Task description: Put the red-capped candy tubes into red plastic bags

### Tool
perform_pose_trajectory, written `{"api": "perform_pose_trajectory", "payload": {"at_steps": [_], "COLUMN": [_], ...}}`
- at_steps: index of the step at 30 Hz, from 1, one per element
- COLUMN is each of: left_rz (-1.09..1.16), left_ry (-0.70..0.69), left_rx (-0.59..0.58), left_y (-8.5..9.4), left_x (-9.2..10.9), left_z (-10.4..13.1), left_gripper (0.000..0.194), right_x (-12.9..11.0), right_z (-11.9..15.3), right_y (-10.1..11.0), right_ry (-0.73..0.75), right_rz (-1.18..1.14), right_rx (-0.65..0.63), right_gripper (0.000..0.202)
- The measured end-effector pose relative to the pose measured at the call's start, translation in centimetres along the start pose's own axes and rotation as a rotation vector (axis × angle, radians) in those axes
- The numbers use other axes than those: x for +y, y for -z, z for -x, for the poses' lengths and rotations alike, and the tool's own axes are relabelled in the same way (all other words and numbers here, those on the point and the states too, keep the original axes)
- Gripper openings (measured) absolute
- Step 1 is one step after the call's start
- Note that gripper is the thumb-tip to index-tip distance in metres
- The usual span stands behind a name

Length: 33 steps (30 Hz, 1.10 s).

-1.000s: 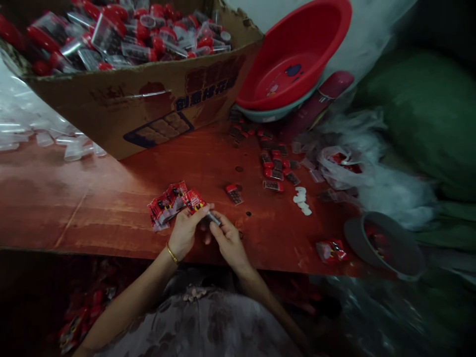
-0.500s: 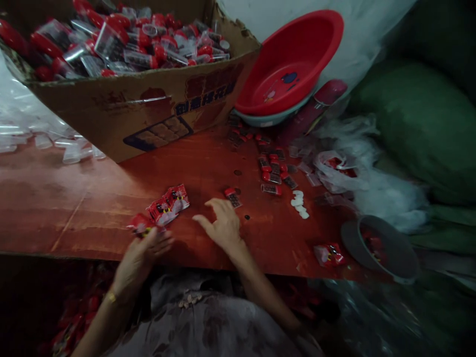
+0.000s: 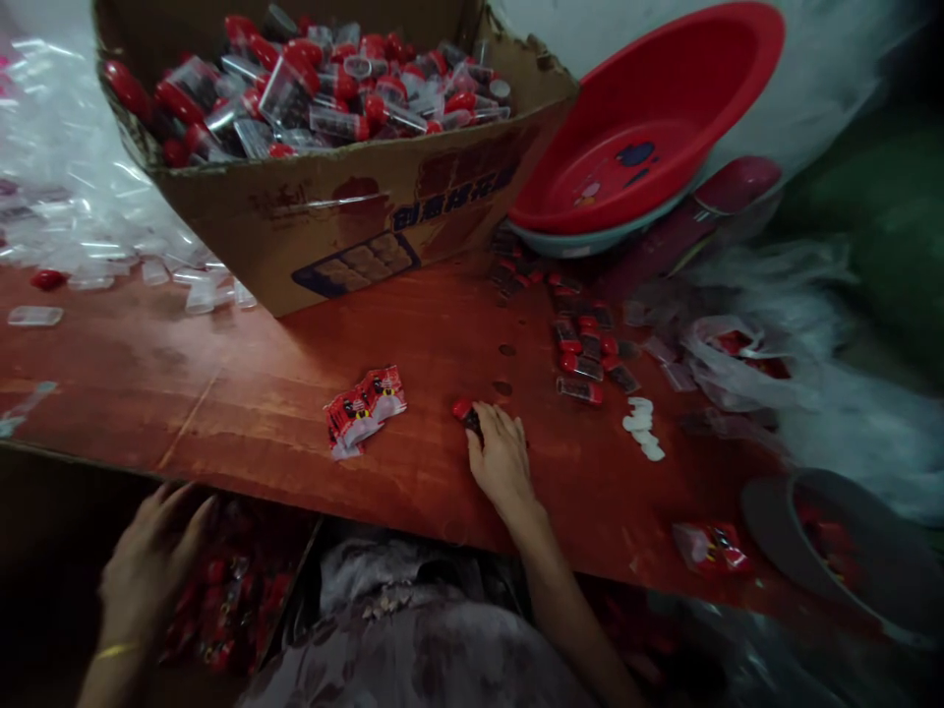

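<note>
My right hand (image 3: 503, 452) is closed around a small clear tube with a red cap (image 3: 463, 408), which rests on the table and is partly covered by the fingers. Below the table's front edge, my left hand (image 3: 151, 556) hangs over a dark box of red packets (image 3: 228, 610), its fingers apart and nothing visible in them. Between the hands, a few red printed packets (image 3: 365, 408) lie overlapping on the reddish table (image 3: 280, 492).
A cardboard box (image 3: 354, 211) heaped with red-capped tubes stands at the back. Beside it lean a red basin (image 3: 626, 147) and a purple bottle (image 3: 708, 216). To the right are loose tubes (image 3: 582, 364), white discs (image 3: 644, 430), a packet (image 3: 712, 548) and a grey bowl (image 3: 803, 492).
My left hand has moved left and down off the table, without the red packet that was at it. My right hand has closed on the red-capped tube. The view has shifted.
</note>
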<state>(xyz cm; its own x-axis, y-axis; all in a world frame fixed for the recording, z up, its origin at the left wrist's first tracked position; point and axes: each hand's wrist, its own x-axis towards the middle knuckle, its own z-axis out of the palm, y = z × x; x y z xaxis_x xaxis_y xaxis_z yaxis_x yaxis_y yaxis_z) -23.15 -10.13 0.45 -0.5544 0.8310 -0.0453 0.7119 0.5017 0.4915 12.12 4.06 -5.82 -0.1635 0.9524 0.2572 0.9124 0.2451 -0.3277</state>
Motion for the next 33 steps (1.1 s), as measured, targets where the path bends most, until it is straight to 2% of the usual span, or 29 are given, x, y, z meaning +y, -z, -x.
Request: {"api": "perform_pose_trajectory", "payload": {"at_steps": [1, 2, 4, 7, 9, 11, 13, 18, 21, 24, 26, 28, 30, 33], "left_rz": [-0.004, 0.022, 0.033, -0.009, -0.069, -0.117, -0.132, -0.076, -0.028, 0.059, 0.176, 0.384, 0.671, 1.081], "left_ry": [-0.133, -0.298, -0.534, -0.686, -0.715, -0.722, -0.721, -0.663, -0.656, -0.686, -0.678, -0.585, -0.415, -0.066], "left_rx": [0.108, 0.161, 0.107, 0.001, -0.071, -0.088, -0.064, 0.086, 0.160, 0.146, 0.099, 0.020, -0.156, -0.502], "left_y": [-1.6, -3.3, -6.4, -10.2, -11.8, -12.6, -12.6, -10.9, -9.6, -8.9, -9.0, -9.4, -10.0, -10.7], "left_x": [1.6, 3.6, 8.1, 13.9, 15.7, 16.0, 15.5, 15.2, 16.4, 17.8, 18.4, 18.7, 18.8, 18.8], "left_z": [-0.9, -1.8, -3.8, -6.5, -7.7, -8.2, -8.2, -6.9, -5.6, -3.9, -3.0, -2.3, -1.9, -1.6], "left_gripper": [0.032, 0.033, 0.034, 0.036, 0.033, 0.028, 0.024, 0.023, 0.025, 0.023, 0.024, 0.031, 0.037, 0.037], "right_x": [-0.3, -0.6, -1.1, -1.6, -1.6, -1.4, -1.4, -3.4, -5.9, -7.9, -8.4, -8.4, -7.9, -7.2], "right_z": [0.0, 0.0, 0.2, 0.8, 1.3, 1.6, 1.6, 0.4, -0.6, -1.6, -2.0, -2.1, -2.0, -1.5], "right_y": [-0.1, -0.3, -0.5, -0.7, -0.7, -0.5, 0.1, 2.1, 2.4, 1.4, 0.8, 0.5, 0.7, 1.0], "right_ry": [0.002, 0.005, 0.016, 0.028, 0.034, 0.041, 0.049, 0.068, 0.014, -0.091, -0.158, -0.211, -0.227, -0.199], "right_rz": [-0.002, -0.007, -0.021, -0.031, -0.032, -0.040, -0.062, -0.275, -0.565, -0.862, -0.981, -1.003, -0.960, -0.914], "right_rx": [-0.003, -0.006, -0.009, -0.003, 0.002, 0.013, 0.050, 0.171, 0.061, -0.047, -0.035, 0.016, 0.054, 0.050], "right_gripper": [0.040, 0.040, 0.041, 0.042, 0.042, 0.040, 0.035, 0.025, 0.028, 0.033, 0.028, 0.030, 0.032, 0.033]}}
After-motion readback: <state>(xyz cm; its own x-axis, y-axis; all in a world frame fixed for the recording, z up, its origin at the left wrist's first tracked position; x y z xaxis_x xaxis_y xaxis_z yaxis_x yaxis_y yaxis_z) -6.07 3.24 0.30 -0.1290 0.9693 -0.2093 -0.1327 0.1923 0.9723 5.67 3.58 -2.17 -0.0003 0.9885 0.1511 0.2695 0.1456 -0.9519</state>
